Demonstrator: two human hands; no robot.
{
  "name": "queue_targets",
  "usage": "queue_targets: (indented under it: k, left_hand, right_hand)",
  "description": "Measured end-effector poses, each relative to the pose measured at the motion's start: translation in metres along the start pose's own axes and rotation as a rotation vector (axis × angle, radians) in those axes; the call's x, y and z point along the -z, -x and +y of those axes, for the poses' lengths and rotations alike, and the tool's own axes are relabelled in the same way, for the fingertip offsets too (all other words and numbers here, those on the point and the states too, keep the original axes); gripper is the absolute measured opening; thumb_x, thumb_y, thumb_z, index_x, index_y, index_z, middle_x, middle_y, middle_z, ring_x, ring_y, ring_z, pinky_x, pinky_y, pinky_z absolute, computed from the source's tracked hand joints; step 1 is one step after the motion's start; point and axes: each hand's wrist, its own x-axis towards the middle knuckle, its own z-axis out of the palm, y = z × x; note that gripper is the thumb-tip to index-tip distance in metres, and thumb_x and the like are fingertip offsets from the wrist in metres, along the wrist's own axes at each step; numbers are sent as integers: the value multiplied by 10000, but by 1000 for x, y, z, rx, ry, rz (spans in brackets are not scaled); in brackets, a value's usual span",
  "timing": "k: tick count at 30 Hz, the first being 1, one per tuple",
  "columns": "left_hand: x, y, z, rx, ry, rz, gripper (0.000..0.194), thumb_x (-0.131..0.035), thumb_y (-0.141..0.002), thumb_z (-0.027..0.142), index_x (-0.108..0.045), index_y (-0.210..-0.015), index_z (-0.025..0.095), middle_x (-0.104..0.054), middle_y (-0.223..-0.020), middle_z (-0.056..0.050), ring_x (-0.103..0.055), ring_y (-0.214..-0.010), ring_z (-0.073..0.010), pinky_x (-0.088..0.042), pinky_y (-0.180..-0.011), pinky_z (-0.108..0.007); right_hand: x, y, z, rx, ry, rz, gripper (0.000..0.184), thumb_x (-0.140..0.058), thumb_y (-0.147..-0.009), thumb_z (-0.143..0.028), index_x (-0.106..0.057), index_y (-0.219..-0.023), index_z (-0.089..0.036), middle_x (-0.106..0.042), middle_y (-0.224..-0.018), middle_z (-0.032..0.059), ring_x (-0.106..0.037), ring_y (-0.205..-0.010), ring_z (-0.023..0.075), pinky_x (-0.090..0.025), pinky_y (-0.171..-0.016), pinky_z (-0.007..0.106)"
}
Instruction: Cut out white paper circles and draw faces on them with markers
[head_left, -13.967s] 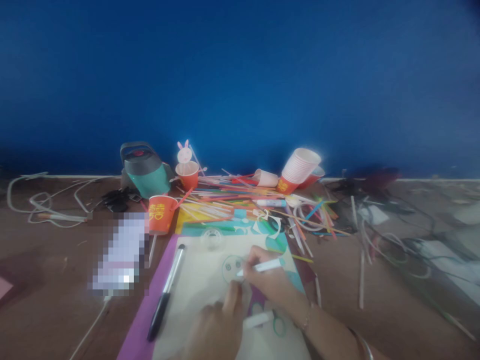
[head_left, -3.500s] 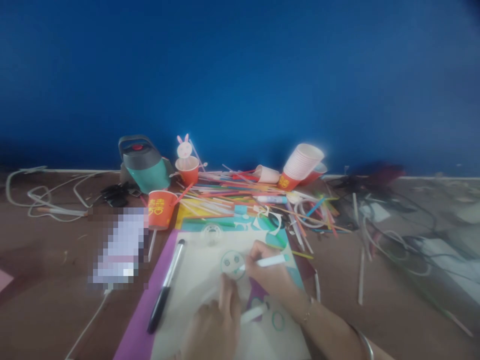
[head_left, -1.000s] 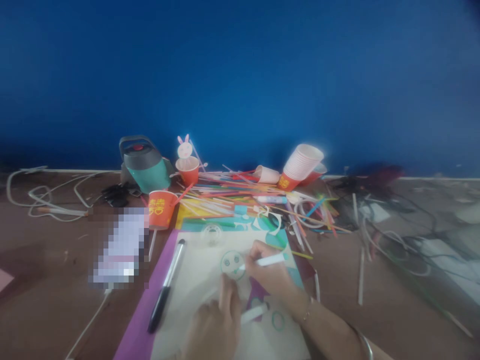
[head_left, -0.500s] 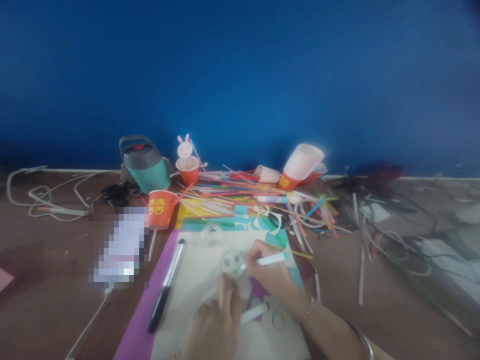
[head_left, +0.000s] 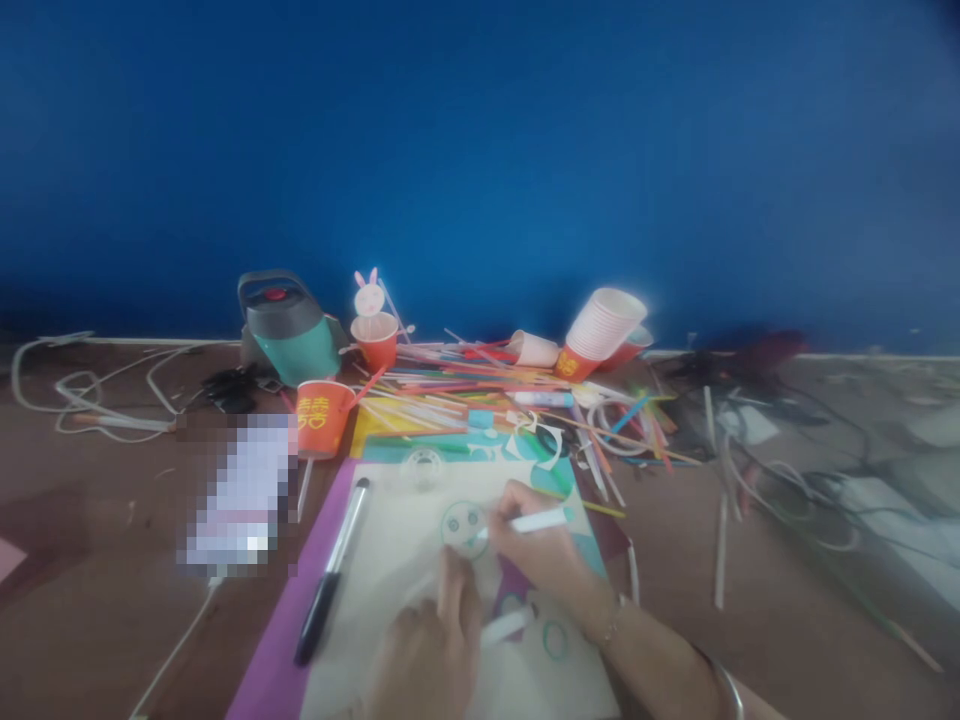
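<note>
My right hand (head_left: 536,535) grips a white marker (head_left: 540,520) with a green end, fingers pinched round it. The marker's tip is at a round face (head_left: 464,530) outlined in green, with two drawn eyes, on a white sheet of paper (head_left: 397,500). My left hand (head_left: 431,635) rests on the sheet just below the face, its forefinger stretched forward; its other fingers are partly hidden. Beside it lies a white pen-like piece (head_left: 508,624), whose left end is hidden by that hand. A green oval (head_left: 556,640) is drawn near my right wrist.
A black and silver marker (head_left: 334,570) lies left on the sheet, over purple paper (head_left: 277,640). Behind are a tape roll (head_left: 422,468), many straws (head_left: 457,380), red paper cups (head_left: 325,425), stacked cups (head_left: 604,325) and a green flask (head_left: 296,340). A blurred phone (head_left: 244,490) lies left.
My right hand and the white marker have shifted very slightly left at the drawn face. My left hand stays in place.
</note>
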Motion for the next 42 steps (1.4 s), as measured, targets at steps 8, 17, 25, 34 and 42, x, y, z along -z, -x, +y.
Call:
queue_targets:
  k: [8,17,25,34,42]
  left_hand:
    - [-3,0,1,-1,5,-20,450,-536,-769,90,-568,-1216,136,-573,-1228,-209,-586,-496,-81,-485,-447,-193]
    - [-5,1,2,7,5,-1,451,-539,-771,98,-570,-1219,145,-562,-1239,-210,-576,-493,-80,-487,-450,-199]
    - [-6,1,3,24,35,-7,456,-553,-767,89,-570,-1220,141,-561,-1243,-222,-573,-497,-84,-477,-446,-203]
    - [-3,1,2,5,-8,-7,455,-544,-755,72,-585,-1203,136,-576,-1227,-217,-571,-491,-82,-475,-447,-199]
    - [-4,1,2,14,30,-2,472,-548,-771,92,-553,-1240,140,-567,-1232,-223,-568,-489,-75,-477,-455,-196]
  right_hand:
    - [0,0,0,2,8,8,185,-487,-679,-229,-364,-542,-215,-394,-497,-56,-382,-493,99,-328,-444,187]
    - [0,1,-1,-15,-1,-5,191,-484,-687,-221,-349,-552,-218,-391,-504,-58,-379,-494,98,-330,-455,194]
    - [2,0,-2,-60,-93,23,228,-505,-704,-269,-349,-543,-224,-391,-472,-61,-372,-462,97,-317,-434,203]
    - [-8,5,-6,-22,-61,-58,214,-517,-724,-247,-374,-567,-217,-396,-493,-62,-372,-486,93,-294,-431,192]
    - [-7,3,-6,-22,-42,-68,204,-513,-705,-242,-380,-553,-212,-409,-495,-56,-364,-492,92,-294,-427,186]
